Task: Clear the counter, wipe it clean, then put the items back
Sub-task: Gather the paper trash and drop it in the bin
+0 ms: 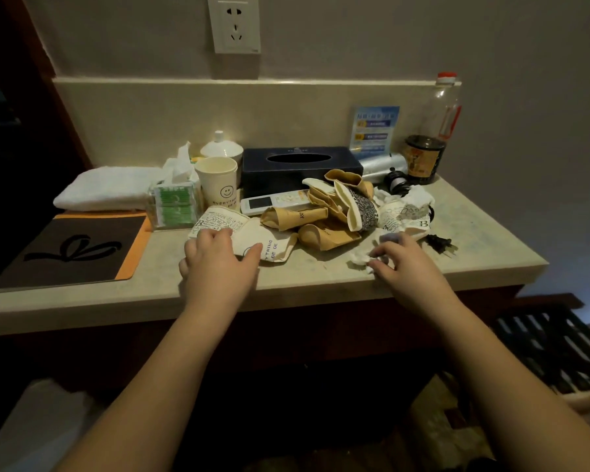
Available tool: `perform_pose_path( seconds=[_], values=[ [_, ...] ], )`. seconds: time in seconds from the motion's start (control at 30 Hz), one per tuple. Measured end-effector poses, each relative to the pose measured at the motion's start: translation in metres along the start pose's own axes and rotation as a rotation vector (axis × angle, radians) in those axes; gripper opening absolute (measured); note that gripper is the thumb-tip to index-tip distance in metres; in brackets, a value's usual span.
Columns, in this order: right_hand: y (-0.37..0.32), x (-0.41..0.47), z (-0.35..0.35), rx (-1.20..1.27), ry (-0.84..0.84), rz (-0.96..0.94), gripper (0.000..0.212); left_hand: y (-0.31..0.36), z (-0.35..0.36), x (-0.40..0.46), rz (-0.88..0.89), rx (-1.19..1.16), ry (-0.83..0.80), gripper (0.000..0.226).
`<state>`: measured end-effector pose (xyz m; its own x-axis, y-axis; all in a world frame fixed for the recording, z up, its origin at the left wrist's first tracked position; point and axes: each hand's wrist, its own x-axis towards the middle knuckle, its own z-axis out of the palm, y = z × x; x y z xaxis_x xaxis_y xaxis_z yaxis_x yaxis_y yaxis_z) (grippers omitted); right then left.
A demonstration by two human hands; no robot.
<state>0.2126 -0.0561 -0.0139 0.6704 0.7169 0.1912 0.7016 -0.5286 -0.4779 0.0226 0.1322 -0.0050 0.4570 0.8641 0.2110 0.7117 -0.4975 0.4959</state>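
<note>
Pale stone surface (pixel 474 229) against a beige wall, crowded with a messy heap of squashed paper cups (pixel 324 212) in the middle. Behind the heap, far side: dark tissue box (pixel 300 168), white remote (pixel 273 201), upright smiley cup (pixel 217 181). Far left, a folded white towel (pixel 106 190), likely ready for wiping. Left hand (pixel 218 264) resting flat, fingers spread on a flattened cup (pixel 252 235) at the near edge. Right hand (pixel 402 264) pinching a crumpled tissue (pixel 360 256), just right of the heap. Probably gathering rubbish first.

counter (pixel 321 277) | crushed cups (pixel 321 212); tissue box (pixel 300 170); towel (pixel 106 190); mat (pixel 72 250)
</note>
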Motion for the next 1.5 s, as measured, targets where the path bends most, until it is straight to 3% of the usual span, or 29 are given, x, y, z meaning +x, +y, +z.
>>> perform_pose_path(
  seconds=[0.33,0.57,0.7,0.87,1.1,1.5],
  values=[
    [0.001,0.001,0.002,-0.037,-0.008,0.017,0.012,0.004,-0.003,0.013,-0.124,0.002,-0.101,0.054],
    [0.004,0.0,-0.001,-0.026,-0.019,-0.144,0.017,0.001,0.0,0.017,-0.227,-0.187,-0.075,0.014],
    [0.006,0.0,-0.005,-0.017,-0.038,-0.189,0.02,0.005,-0.002,0.015,-0.247,-0.254,-0.029,0.017],
    [-0.003,-0.002,-0.01,0.091,-0.049,-0.218,0.033,0.013,-0.001,0.016,-0.248,-0.16,-0.061,0.029],
    [-0.024,-0.003,-0.012,0.135,-0.03,-0.451,0.033,0.017,0.002,0.012,-0.237,-0.085,-0.07,0.028],
    [-0.062,0.027,-0.022,-0.017,-0.049,-0.566,0.032,0.024,-0.01,0.003,-0.269,-0.497,-0.057,0.017]
  ],
)
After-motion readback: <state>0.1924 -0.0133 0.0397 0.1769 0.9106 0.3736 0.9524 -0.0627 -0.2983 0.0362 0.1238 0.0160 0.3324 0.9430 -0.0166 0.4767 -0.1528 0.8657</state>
